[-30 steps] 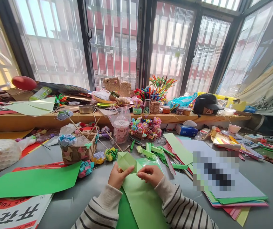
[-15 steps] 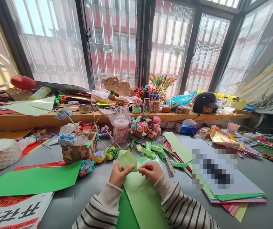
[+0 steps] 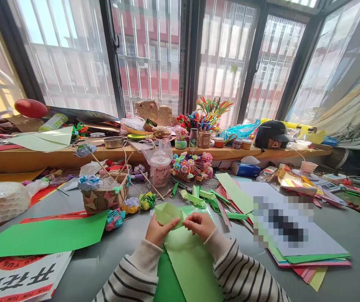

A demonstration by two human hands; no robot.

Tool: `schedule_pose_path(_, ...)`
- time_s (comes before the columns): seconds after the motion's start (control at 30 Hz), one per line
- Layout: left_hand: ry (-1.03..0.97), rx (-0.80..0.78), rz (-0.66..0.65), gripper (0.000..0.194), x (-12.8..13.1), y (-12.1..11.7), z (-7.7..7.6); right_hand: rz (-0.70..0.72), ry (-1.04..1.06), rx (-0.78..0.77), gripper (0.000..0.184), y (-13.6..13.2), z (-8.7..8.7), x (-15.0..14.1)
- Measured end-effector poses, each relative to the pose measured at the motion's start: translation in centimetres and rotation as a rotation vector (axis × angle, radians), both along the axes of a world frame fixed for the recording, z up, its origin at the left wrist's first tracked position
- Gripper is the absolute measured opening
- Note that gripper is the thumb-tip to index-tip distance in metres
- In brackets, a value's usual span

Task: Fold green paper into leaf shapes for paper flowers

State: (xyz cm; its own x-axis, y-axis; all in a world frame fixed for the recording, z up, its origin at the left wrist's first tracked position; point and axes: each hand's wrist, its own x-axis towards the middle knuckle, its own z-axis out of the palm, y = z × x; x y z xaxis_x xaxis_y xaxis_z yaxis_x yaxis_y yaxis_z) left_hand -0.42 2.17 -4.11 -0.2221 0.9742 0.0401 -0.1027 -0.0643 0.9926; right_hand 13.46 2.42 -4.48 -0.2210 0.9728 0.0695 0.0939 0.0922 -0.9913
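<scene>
A small folded piece of light green paper (image 3: 166,214) is held up between both hands over the table. My left hand (image 3: 161,230) grips its left and lower side, thumb lying across the front. With thumb and forefinger pinched together, my right hand (image 3: 200,225) has hold of its right corner. Below the hands lies a larger light green sheet (image 3: 192,264), which partly covers a darker green sheet (image 3: 169,279). The fingers behind the folded paper are hidden.
Left stands a basket (image 3: 106,199) with paper flowers. Green strips (image 3: 209,199) and a ruler (image 3: 224,213) lie beyond my hands. A paper stack (image 3: 318,251) is on the right. Behind are a plastic cup (image 3: 160,170) and a tissue box (image 3: 245,169).
The folded green paper has tipped, so its top sits lower and its upper edge looks wider. Both hands keep hold of it, almost in the same place.
</scene>
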Motion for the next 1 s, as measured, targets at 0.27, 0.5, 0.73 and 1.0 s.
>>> schedule_pose_path(0.27, -0.154, -0.07, -0.217, 0.052, -1.4, 0.3, 1.0, 0.074, -0.037, -0.094, 0.029, 0.4, 0.7, 2.1)
schedule_pose_path(0.5, -0.106, -0.104, -0.188, 0.038, -2.1, 0.7, 0.9, 0.1, -0.014, -0.078, 0.021, 0.4, 1.4, 3.5)
schedule_pose_path(0.73, -0.048, -0.095, -0.198, 0.029, -1.2, 0.6, 0.1, 0.035, 0.12, -0.102, 0.024, 0.9, 0.8, 2.7)
schedule_pose_path(1.0, 0.087, -0.103, -0.331, 0.029, -1.1, 0.3, 0.3, 0.003, 0.188, -0.033, 0.032, 0.8, 0.6, 2.0)
